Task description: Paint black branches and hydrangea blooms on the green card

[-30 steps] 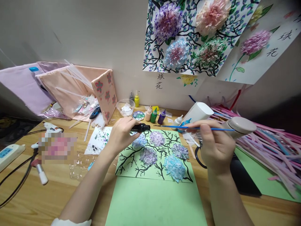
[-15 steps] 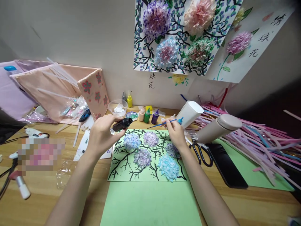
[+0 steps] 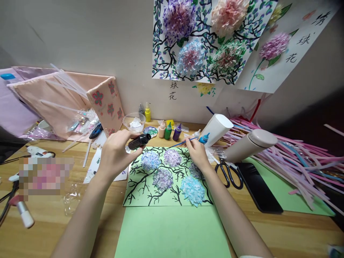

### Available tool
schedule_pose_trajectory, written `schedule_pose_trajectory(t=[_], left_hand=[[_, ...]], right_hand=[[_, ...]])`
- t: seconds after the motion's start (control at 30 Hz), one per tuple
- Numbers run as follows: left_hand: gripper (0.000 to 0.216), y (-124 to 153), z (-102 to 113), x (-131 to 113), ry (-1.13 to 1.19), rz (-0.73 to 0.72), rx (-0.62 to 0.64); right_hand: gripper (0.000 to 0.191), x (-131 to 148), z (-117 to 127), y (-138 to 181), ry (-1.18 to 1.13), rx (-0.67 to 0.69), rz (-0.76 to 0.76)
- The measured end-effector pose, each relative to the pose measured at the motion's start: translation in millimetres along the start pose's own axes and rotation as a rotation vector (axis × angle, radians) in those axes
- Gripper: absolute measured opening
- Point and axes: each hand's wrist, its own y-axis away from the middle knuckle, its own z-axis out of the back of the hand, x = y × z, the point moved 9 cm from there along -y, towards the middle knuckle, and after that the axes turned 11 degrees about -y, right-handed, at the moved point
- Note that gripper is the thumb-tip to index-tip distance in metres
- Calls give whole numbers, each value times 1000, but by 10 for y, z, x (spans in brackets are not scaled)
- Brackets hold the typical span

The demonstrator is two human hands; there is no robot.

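"Any writing there?"
"On the right-hand wall sheet [image 3: 279,71], 绣球花, handwritten in black, the three characters running down on a slant to the left."
"Anywhere else?"
"The lower wall sheet [image 3: 188,94] reads 球花, also black, 球 over 花, just beneath the edge of the flower picture [image 3: 208,41]."

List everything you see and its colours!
bottle: 1, black, held left
paintbrush: 1, blue, held right
flower picture: 1, green, middle
desk: 1, brown, beneath
small bottles: 7, mixed colours, back
tub: 1, clear, back
fabric box: 1, peach, left
container: 1, white, back
tumbler: 1, beige, right
phone: 1, black, right
scissors: 1, black handles, right
strips: many, mostly pink, right
wall pictures: several, multicoloured, top
glue gun: 1, white, left
left fingers: 1 set, around bottle
right fingers: 1 set, holding paintbrush
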Motion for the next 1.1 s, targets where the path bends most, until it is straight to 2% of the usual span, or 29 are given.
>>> schedule_pose_trajectory(t=[0.97, 1.1], left_hand=[[21, -20, -4, -18, -21, -25, 0], [20, -23, -21, -32, -45, -21, 30]], right_hand=[[28, -22, 243, -65, 138, -16, -33], [26, -25, 282, -72, 158, -35, -37]])
